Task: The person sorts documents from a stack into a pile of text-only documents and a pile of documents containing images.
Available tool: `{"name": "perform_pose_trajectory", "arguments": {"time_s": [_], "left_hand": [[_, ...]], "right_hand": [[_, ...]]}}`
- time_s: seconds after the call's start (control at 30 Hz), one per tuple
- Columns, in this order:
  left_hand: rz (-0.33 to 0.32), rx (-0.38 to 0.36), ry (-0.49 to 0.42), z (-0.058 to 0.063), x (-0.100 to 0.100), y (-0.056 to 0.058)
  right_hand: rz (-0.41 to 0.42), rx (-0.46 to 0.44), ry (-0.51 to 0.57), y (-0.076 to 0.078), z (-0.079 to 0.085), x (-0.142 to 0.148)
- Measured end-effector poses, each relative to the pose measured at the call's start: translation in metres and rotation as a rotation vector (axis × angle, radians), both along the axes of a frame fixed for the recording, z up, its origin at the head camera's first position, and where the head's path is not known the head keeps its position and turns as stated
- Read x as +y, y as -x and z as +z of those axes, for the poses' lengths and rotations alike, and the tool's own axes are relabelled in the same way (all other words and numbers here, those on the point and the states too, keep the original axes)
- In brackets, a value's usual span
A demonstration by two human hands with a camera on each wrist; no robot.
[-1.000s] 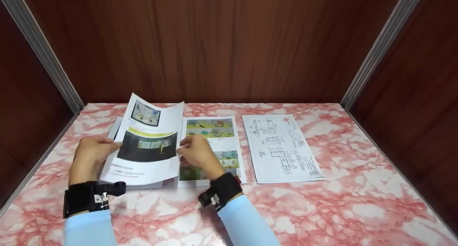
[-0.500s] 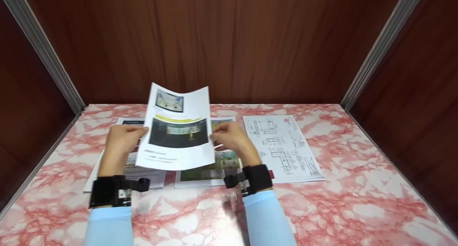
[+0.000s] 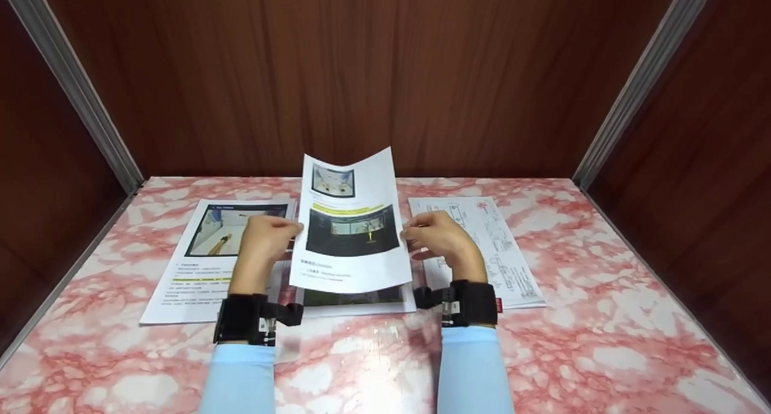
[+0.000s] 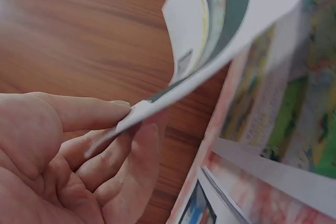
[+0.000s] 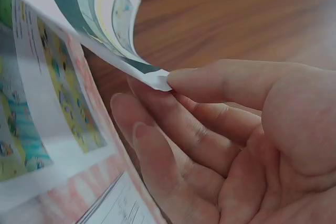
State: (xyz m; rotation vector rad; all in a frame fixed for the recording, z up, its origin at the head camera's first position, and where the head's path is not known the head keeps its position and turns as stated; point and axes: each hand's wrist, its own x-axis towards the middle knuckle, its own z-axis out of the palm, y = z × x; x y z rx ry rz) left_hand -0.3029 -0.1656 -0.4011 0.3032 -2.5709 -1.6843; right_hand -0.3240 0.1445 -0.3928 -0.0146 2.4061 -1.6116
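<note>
A printed sheet of paper (image 3: 349,269) with two pictures and a yellow-highlighted line is held up, bowed, over the middle stack. My left hand (image 3: 265,239) pinches its left edge between thumb and fingers, as the left wrist view shows up close. On the opposite edge, my right hand (image 3: 444,238) pinches the paper the same way, with the other fingers spread behind it in the right wrist view. Beneath the sheet lies the middle stack of colour prints (image 3: 361,302), mostly hidden in the head view; its colourful pictures show in the right wrist view.
To the left lies a stack of text pages (image 3: 199,281) with a photo on top. On the right is a stack of technical drawings (image 3: 512,263), partly behind my right hand. All rest on a red-and-white marbled table (image 3: 602,317), with brown wood-grain panels (image 3: 361,70) around it.
Both hands have carried the sheet up and to the right, from over the left stack to over the middle stack. The left stack's top page has come into view.
</note>
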Motion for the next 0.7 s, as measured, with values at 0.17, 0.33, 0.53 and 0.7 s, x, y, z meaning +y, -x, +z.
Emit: {"name": "perform_pose_trajectory", "arguments": {"time_s": [0.17, 0.33, 0.53, 0.7], "left_hand": [[-0.015, -0.055, -0.029, -0.008, -0.004, 0.003], [-0.041, -0.132, -0.075, -0.014, -0.01, 0.003], [-0.082, -0.192, -0.05, -0.017, -0.011, 0.005], [-0.113, -0.21, 0.002, -0.024, -0.01, 0.006]], "right_hand": [[0.005, -0.038, -0.018, 0.004, -0.011, 0.01], [0.051, -0.066, -0.054, 0.006, -0.023, 0.015], [0.076, -0.081, -0.112, 0.008, -0.028, 0.014], [0.073, -0.095, -0.149, 0.009, -0.032, 0.015]]}}
